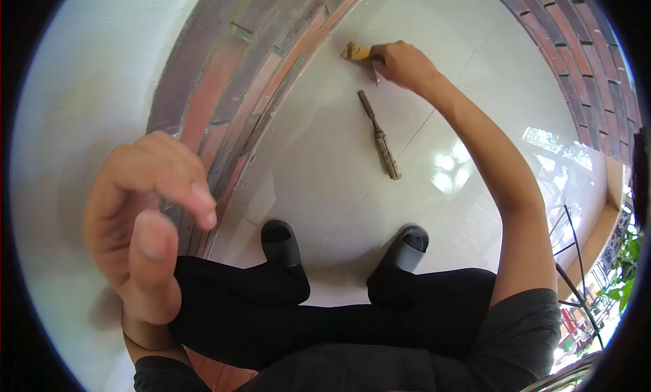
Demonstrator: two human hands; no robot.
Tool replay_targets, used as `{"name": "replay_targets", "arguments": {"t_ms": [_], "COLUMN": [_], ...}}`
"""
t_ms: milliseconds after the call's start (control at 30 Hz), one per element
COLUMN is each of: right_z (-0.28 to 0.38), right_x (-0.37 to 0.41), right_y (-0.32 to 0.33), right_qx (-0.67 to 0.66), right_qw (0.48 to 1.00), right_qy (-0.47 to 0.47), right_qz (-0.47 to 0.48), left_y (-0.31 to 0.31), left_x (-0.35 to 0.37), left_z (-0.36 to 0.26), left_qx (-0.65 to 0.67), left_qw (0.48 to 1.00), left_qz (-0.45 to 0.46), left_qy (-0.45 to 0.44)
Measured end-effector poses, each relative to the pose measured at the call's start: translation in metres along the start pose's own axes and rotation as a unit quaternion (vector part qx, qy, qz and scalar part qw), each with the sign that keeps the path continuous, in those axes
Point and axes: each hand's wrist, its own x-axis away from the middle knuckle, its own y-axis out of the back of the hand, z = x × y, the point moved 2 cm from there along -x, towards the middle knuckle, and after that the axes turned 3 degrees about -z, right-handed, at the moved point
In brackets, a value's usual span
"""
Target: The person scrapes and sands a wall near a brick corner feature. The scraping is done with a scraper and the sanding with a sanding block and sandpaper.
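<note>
My right hand (pixel 405 65) reaches out low over the tiled floor, its fingers wrapped round a tool with a worn, yellow-and-tan end (pixel 355 52). That end sticks out to the left of my fingers; the grip hides much of the tool, and I cannot tell its kind. A small pale, pointed piece (pixel 377 75) shows just under the fingers. Nearer to me lies a chisel (pixel 378 136) with a rough, worn wooden handle, its blade pointing away. My left hand (pixel 150 222) is raised close to the camera, fingers bent, thumb and forefinger apart, holding nothing.
A brick-faced ledge (pixel 227 87) runs along the left beside a pale wall (pixel 81 121). More brickwork (pixel 576 60) curves along the right. My slippered feet (pixel 280 243) rest on the glossy tile floor (pixel 305 168). A dark metal frame (pixel 576 290) and plants (pixel 627 270) stand at the right edge.
</note>
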Motion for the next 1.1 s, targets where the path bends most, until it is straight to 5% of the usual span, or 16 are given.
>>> {"name": "replay_targets", "arguments": {"t_ms": [367,600,1100], "right_z": [0.024,0.02,0.015], "right_x": [-0.033,-0.041,-0.032], "right_y": [0.025,-0.008,0.008], "right_qx": [0.125,0.043,0.068], "right_qw": [0.988,0.999,0.997], "right_qy": [-0.018,-0.024,-0.019], "right_qz": [0.09,-0.017,0.033], "left_y": [0.003,0.001,0.004], "left_x": [-0.003,-0.002,0.006], "left_z": [0.008,0.011,0.001], "left_qx": [-0.029,-0.024,-0.01], "left_qw": [0.999,0.999,0.998], "left_qz": [0.026,0.039,-0.029], "left_qy": [0.016,0.017,0.054]}}
